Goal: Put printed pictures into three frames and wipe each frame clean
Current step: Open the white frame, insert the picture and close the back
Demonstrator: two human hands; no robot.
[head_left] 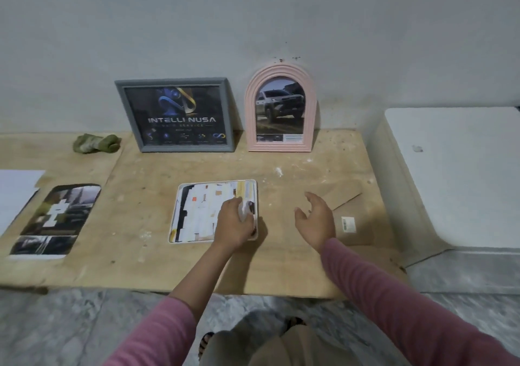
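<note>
On the plywood board [197, 267], her left hand [236, 225] pinches the white frame's [180, 216] four-o'clock corner, right hand [316, 219] spread; lifted one-sided, its print might slide out.

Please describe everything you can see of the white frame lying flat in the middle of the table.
The white rounded-corner rectangular frame lies flat on the wooden table, in front of the grey frame. Pale paper scraps with orange and yellow bits show inside it. The left hand rests on its right side, fingers gripping something white.
</note>
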